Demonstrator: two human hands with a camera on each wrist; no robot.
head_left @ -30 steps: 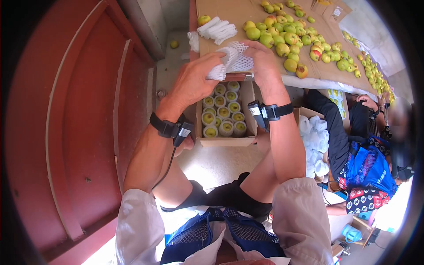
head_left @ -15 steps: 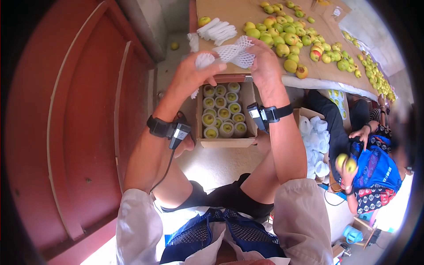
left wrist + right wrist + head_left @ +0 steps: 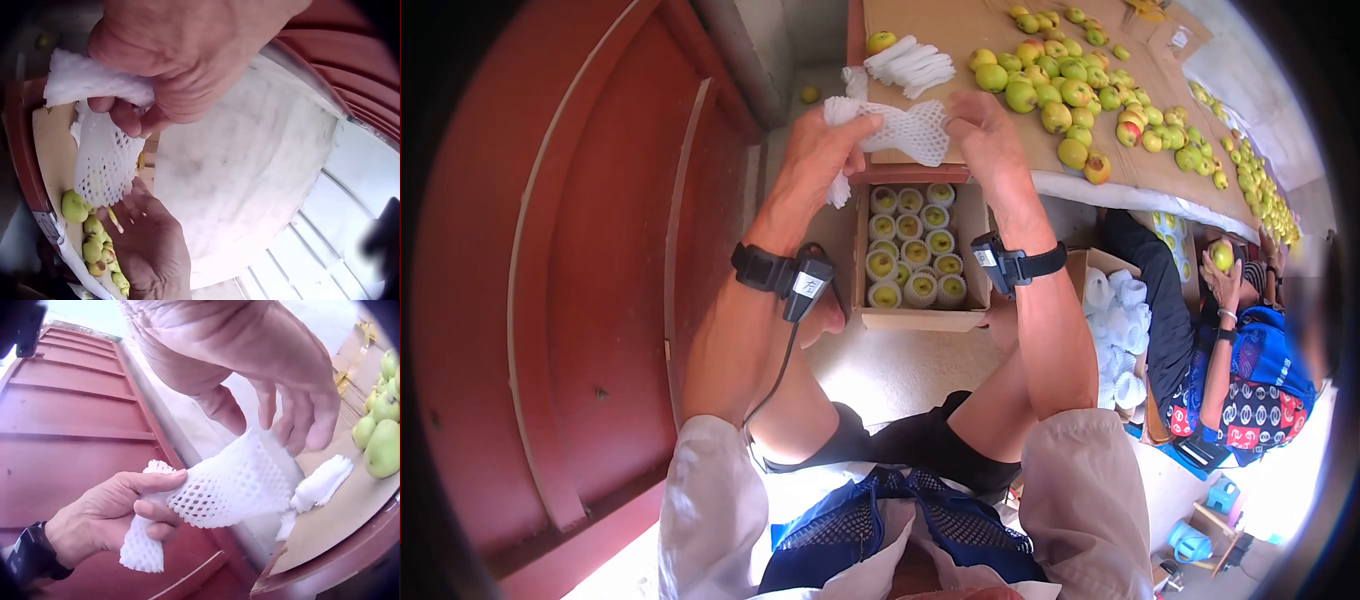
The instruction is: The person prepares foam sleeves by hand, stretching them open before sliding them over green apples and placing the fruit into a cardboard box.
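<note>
My left hand [image 3: 815, 150] grips a rolled bundle of white foam fruit nets [image 3: 94, 81] at the table's near left corner. Between its thumb and fingers it also pinches one end of a single foam net [image 3: 234, 484], which spreads out toward my right side. At that net's wide end is my right hand [image 3: 992, 145], thumb and fingers parted around the rim in the right wrist view. Below both hands, an open cardboard box [image 3: 920, 319] contains rows of green apples [image 3: 920, 286], each in a white foam net.
Loose apples [image 3: 1056, 117] cover much of the cardboard-topped table [image 3: 1000, 150], with a stack of foam nets [image 3: 910, 68] at its left. A red door [image 3: 550, 250] stands left. At right, another person holds an apple [image 3: 1221, 255] beside a box of foam nets [image 3: 1115, 330].
My left hand has moved left with the bundle, drawing one net out between my hands. The right fingers have loosened at its wide end. The other person has raised an apple.
</note>
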